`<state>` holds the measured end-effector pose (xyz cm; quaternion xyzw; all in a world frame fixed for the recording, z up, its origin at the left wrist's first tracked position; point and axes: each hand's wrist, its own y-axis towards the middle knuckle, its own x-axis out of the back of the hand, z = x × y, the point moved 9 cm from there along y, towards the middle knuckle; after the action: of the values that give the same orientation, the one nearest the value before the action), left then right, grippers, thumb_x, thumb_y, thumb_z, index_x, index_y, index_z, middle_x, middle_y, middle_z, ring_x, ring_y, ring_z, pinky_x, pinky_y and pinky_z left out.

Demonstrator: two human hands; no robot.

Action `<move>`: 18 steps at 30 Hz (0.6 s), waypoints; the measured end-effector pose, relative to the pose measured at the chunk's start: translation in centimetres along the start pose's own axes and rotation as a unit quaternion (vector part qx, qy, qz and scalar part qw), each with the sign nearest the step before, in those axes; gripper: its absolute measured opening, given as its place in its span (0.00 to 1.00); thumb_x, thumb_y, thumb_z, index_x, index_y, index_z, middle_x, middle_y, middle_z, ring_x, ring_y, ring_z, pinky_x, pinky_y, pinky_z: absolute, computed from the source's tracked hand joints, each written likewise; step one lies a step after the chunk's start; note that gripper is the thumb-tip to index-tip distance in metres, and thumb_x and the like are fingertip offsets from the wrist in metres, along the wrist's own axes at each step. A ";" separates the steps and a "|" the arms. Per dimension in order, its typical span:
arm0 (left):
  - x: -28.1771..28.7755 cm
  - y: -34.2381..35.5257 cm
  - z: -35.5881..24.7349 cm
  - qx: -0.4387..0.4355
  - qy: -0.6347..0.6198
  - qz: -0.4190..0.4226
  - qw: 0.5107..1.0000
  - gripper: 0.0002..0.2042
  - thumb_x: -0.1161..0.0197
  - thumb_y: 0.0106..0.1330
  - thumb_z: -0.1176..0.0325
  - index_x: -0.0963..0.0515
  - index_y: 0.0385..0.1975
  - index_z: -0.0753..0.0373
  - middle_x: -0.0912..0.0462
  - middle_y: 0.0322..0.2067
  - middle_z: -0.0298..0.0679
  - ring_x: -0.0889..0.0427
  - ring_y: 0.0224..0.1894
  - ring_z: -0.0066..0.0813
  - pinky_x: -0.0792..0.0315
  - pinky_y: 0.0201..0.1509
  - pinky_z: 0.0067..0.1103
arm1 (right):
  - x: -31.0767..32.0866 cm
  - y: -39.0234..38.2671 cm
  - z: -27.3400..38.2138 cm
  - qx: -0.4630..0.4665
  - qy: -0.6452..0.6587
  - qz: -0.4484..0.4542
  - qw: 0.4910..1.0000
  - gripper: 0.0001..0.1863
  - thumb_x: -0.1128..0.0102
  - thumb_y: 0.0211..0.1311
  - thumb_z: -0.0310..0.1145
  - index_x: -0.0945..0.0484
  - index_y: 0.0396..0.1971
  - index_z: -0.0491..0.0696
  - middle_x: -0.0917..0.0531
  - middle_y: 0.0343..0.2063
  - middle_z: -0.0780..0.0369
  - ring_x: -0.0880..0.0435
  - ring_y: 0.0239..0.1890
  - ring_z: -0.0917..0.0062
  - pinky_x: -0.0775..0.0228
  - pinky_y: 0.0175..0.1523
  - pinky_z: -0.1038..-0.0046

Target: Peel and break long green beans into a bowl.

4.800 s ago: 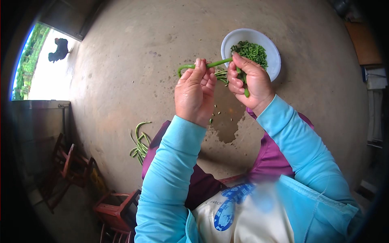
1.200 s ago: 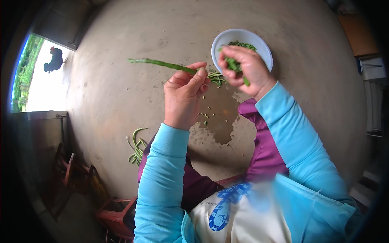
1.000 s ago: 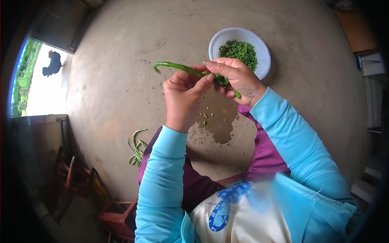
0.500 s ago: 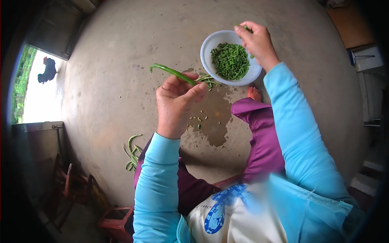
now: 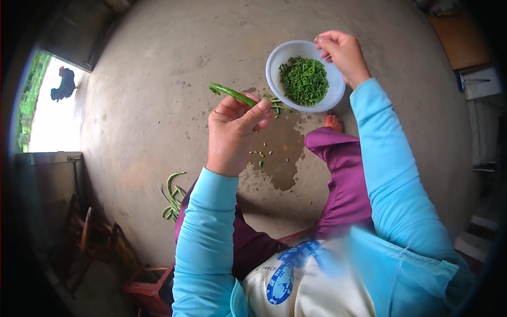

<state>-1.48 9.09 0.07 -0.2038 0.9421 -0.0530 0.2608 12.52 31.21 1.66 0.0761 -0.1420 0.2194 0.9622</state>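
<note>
My left hand [image 5: 235, 132] is raised at the middle, its thumb and fingers closed on a bent bunch of long green beans [image 5: 232, 94] that sticks out to the left. Over the right rim of a white bowl [image 5: 271, 71] is my right hand [image 5: 346, 55], its fingers loosely bent and a little apart, with no bean visible in them. Short cut bean pieces [image 5: 303, 81] lie heaped inside the bowl, which stands on the floor.
Whole long beans [image 5: 173, 198] lie on the floor beside my left leg, and more beans [image 5: 277, 104] near the bowl. Small bits surround a wet patch [image 5: 282, 164]. Red wooden stools [image 5: 148, 285] stand at lower left. A black chicken [image 5: 64, 84] is outside the doorway.
The green pieces that showed in my right hand are gone from it, and its fingers have loosened. The beans in my left hand have shifted slightly right.
</note>
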 end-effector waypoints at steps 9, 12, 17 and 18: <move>0.4 0.1 1.2 0.031 -0.077 0.014 0.996 0.06 0.41 0.55 0.74 0.26 0.33 0.64 0.22 0.32 0.36 0.25 0.35 0.23 0.32 0.42 0.20 | -12.7 -13.8 3.0 -0.278 0.372 0.284 0.839 0.12 0.50 0.59 0.38 0.25 0.30 0.44 0.23 0.23 0.65 0.27 0.19 0.86 0.34 0.21 0.83; -0.2 0.2 1.5 0.042 -0.068 0.041 0.996 0.07 0.42 0.57 0.73 0.27 0.34 0.65 0.23 0.32 0.36 0.25 0.34 0.22 0.31 0.41 0.20 | -13.2 -13.3 3.2 -0.222 0.365 0.332 0.841 0.12 0.50 0.59 0.37 0.27 0.28 0.43 0.28 0.18 0.67 0.32 0.15 0.87 0.39 0.18 0.85; 1.7 1.0 0.8 0.044 -0.211 0.016 0.976 0.09 0.50 0.63 0.68 0.29 0.38 0.66 0.26 0.27 0.33 0.27 0.29 0.19 0.31 0.35 0.16 | -12.6 -12.7 3.2 -0.259 0.373 0.327 0.829 0.13 0.49 0.59 0.38 0.27 0.23 0.43 0.29 0.16 0.68 0.34 0.15 0.88 0.42 0.16 0.87; 1.5 0.9 0.4 0.043 -0.183 -0.005 0.982 0.08 0.51 0.64 0.68 0.30 0.36 0.66 0.27 0.24 0.32 0.28 0.28 0.18 0.31 0.33 0.14 | -12.7 -12.9 3.3 -0.263 0.359 0.337 0.830 0.14 0.49 0.58 0.39 0.27 0.22 0.43 0.29 0.15 0.68 0.34 0.14 0.88 0.43 0.15 0.87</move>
<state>-2.72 9.26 -1.18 -0.2030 0.8741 -0.0569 0.4375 6.52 13.94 -0.18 -0.3166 0.1443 0.4960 0.7956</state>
